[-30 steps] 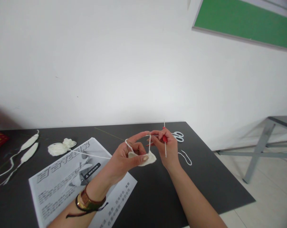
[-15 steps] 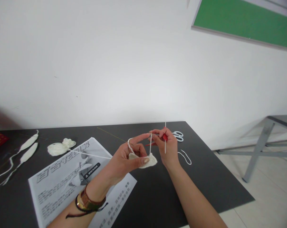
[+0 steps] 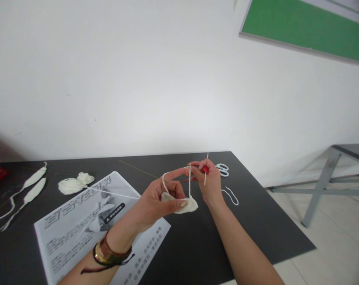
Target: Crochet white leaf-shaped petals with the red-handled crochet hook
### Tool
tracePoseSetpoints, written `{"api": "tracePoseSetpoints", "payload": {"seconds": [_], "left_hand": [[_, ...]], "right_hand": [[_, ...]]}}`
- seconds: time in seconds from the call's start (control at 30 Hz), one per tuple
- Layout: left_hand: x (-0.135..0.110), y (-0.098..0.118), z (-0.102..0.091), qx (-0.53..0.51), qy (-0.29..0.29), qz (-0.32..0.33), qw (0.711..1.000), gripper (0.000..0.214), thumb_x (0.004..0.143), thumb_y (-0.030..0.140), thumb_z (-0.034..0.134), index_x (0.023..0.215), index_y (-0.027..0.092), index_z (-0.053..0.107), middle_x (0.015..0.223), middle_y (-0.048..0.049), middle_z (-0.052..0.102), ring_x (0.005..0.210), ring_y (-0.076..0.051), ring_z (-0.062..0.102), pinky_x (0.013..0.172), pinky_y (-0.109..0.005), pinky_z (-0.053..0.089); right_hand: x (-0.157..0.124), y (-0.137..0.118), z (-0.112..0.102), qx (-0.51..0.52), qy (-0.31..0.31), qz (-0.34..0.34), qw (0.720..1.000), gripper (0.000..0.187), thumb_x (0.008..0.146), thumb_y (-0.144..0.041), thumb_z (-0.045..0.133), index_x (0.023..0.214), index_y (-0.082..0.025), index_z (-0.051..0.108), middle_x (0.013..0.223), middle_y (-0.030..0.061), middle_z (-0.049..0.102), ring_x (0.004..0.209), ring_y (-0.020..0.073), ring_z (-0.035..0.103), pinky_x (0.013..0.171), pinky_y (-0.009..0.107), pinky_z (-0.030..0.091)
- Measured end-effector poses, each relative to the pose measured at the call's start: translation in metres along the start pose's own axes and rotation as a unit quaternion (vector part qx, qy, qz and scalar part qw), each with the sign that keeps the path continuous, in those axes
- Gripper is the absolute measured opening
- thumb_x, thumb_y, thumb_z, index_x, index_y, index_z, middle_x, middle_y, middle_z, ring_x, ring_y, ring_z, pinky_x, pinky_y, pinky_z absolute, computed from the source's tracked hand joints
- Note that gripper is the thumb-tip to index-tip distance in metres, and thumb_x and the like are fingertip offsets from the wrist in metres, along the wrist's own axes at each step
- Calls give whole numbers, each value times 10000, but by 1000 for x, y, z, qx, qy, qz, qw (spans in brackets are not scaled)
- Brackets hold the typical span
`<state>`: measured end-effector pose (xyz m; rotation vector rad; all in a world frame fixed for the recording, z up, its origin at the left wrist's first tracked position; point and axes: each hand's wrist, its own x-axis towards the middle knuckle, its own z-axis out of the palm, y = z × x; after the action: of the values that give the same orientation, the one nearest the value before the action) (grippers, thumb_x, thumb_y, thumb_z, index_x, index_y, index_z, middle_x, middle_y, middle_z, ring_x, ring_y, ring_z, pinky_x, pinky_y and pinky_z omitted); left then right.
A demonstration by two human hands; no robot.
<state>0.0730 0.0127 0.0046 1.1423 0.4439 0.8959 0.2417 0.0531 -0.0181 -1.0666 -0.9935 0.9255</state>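
My left hand (image 3: 155,202) pinches a small white crocheted piece (image 3: 187,206) between thumb and fingers. White yarn loops round its stretched index finger and runs back to the left. In my right hand (image 3: 207,178) is a crochet hook (image 3: 206,169) with red and white parts; its working tip cannot be made out. A strand of white yarn (image 3: 190,182) stands taut from the piece up to the fingertips of my right hand, which meet the left index fingertip.
Printed paper (image 3: 60,237) lies under my left arm on the black table (image 3: 197,245). Nearby are a bundle of white yarn (image 3: 71,185) and two white crocheted pieces (image 3: 35,190) with tails. Scissors (image 3: 222,170) and a yarn scrap (image 3: 231,196) lie to the right.
The crocheted piece has dropped slightly, and the yarn strand between it and my right fingertips looks longer. The white rod has tilted a little. Both hands keep their hold.
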Motion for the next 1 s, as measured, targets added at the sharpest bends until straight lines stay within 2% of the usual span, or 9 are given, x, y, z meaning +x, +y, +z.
{"api": "tracePoseSetpoints", "payload": {"seconds": [0.2,0.3,0.37,0.43,0.53,0.63,0.73,0.9,1.0], "left_hand": [[2,1,-1,2,51,6,999,507,718,150,737,1204,227,614,671,32,542,571,-62,443,527,-201,317],[5,1,-5,-7,122,30,992,308,694,174,760,1000,193,732,670,14,571,598,-70,477,563,-201,362],[7,2,-7,-16,162,37,986,221,681,189,771,901,196,763,689,-3,615,637,-88,521,596,-209,395],[8,2,-8,-19,180,43,983,156,677,191,774,833,205,774,722,-11,654,673,-98,554,617,-206,414],[10,0,-7,-21,185,50,981,137,678,184,775,813,207,775,771,-21,693,719,-114,593,648,-209,441],[9,-1,-8,-38,190,43,980,161,666,172,783,822,209,773,788,-22,706,731,-122,612,664,-220,455],[9,1,-10,-67,178,21,982,208,665,155,783,868,199,766,742,-8,688,682,-97,596,643,-204,440],[8,7,-13,-140,147,6,979,294,700,150,747,992,173,727,728,-3,667,635,-88,579,625,-205,442],[10,6,-14,-150,168,12,974,267,699,139,741,963,175,731,746,-10,683,622,-87,585,607,-203,453]], "right_hand": [[1,0,-1,-42,-51,-8,998,197,669,-218,705,698,-193,511,901,47,685,734,174,643,501,250,557],[-1,-9,-4,-49,-63,-41,996,225,762,-297,656,963,-202,624,1034,71,673,736,159,623,524,252,549],[-5,-17,-7,-9,-47,-71,996,333,866,-378,537,1158,-224,578,890,50,698,568,119,564,447,220,488],[-10,-26,-10,51,-55,-81,994,409,929,-446,397,1250,-229,526,591,-8,645,383,93,427,352,196,368],[-15,-37,-13,128,-51,-92,986,431,915,-503,397,1148,-214,616,501,-30,539,396,91,394,349,192,332],[-10,-43,-19,145,-48,-58,987,287,861,-416,546,940,-183,694,524,-43,476,424,79,376,342,184,346],[0,-43,-28,39,-64,-11,997,157,777,-318,668,854,-185,698,543,-50,504,427,70,407,335,173,361],[10,-38,-41,-183,-111,22,977,261,680,-267,740,923,-175,723,660,3,655,423,96,512,364,225,460],[12,-42,-43,-148,-2,-32,988,183,737,-299,703,864,-169,727,600,-17,608,362,62,454,319,192,381]]}}
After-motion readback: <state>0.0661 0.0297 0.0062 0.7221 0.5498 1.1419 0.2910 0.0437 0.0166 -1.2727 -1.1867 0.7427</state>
